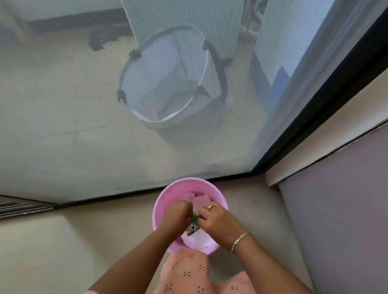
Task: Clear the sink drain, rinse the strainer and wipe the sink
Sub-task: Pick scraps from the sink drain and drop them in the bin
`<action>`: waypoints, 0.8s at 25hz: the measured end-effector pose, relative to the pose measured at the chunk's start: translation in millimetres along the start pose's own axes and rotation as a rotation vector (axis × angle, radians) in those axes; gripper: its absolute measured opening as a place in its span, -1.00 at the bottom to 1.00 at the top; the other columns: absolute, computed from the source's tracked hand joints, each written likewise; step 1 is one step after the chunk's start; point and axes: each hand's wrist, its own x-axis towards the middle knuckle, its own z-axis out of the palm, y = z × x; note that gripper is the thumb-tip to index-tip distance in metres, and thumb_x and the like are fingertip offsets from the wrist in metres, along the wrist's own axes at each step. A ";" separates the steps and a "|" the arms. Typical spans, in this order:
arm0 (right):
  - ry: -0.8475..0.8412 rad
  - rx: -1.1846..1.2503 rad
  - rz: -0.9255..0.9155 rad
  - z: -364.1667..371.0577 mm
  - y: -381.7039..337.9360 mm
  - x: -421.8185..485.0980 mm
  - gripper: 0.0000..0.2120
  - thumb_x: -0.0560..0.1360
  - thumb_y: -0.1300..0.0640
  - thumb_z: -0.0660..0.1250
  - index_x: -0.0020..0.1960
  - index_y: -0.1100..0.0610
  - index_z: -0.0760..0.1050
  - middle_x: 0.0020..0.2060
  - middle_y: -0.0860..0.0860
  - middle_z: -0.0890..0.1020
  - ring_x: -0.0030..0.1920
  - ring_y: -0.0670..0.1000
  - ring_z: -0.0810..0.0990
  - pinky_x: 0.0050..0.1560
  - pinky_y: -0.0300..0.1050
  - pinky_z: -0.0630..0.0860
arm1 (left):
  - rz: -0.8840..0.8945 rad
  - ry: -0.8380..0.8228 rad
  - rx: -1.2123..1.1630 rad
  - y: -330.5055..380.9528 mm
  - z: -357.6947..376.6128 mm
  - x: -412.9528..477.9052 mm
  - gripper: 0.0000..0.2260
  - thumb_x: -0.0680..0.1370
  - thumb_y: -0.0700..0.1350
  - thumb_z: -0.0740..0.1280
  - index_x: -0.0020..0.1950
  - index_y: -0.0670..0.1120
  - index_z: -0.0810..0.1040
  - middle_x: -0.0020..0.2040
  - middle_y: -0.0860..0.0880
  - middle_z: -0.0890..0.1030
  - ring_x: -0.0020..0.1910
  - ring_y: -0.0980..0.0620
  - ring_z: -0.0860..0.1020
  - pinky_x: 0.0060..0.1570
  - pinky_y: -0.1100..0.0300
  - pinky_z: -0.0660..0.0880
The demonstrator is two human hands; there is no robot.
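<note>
From the head view you are looking straight down at a pink bin (166, 197) standing on the floor (33, 249), just inside a mesh screen (72, 110). Both of your hands meet over its mouth, and that placement makes sense: whatever comes loose drops into the bin and not onto the floor.

Your left hand (176, 213) is curled into a closed fist with the knuckles up. I cannot tell what it holds, because its fingers hide the inside. Your right hand (218, 221), the one with the ring (211, 207) and the bracelet (239, 241), has its fingertips bent inward and pinching at the green scraps (195, 216) showing in the gap between the two hands.

My reading is that you are picking drain debris off the strainer, one hand steadying and the other pulling. The strainer itself is not plainly visible; if it is here, it is buried between your hands. The sink is out of view altogether.

Below your hands, white paper (200, 241) lies inside the bin and will probably catch wet bits. On the far side of the screen a pale basket (166, 77) stands well apart from the work. A grey wall (346, 234) closes the corner on your right.

I judge the clearing step to be under way, with rinsing and wiping not yet begun. Keep your hands centred over the bin, since scraps flicked sideways would land on the floor.
</note>
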 end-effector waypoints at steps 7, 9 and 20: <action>-0.379 0.057 0.066 79.2 2.3 11.3 -0.87 0.42 0.18 0.34 -0.06 0.12 0.62 -0.11 0.05 0.67 -0.06 0.11 0.60 -0.01 -0.11 0.50 | -0.008 -0.189 0.151 -40.0 62.5 43.1 -0.80 0.53 -0.24 0.19 0.10 -0.19 0.51 0.11 -0.18 0.59 0.07 -0.15 0.53 0.06 0.07 0.46; -0.438 0.096 0.067 76.7 7.9 7.5 -0.73 0.50 0.37 0.12 0.12 0.28 0.50 0.09 0.22 0.58 0.11 0.22 0.49 0.13 0.06 0.40 | -0.032 -0.247 0.090 -39.4 56.4 34.3 -0.72 0.55 -0.26 0.16 0.26 -0.16 0.44 0.24 -0.19 0.51 0.18 -0.15 0.49 0.14 0.14 0.43; -0.079 0.119 0.456 -172.4 -13.5 -41.5 -0.63 0.53 0.15 0.19 0.33 0.12 0.39 0.38 0.17 0.40 0.37 0.15 0.39 0.32 -0.04 0.38 | 0.163 0.091 0.263 56.8 -101.2 -106.5 -0.40 0.59 -0.04 0.11 0.51 -0.09 -0.16 0.54 -0.16 -0.20 0.52 -0.16 -0.21 0.49 0.00 -0.18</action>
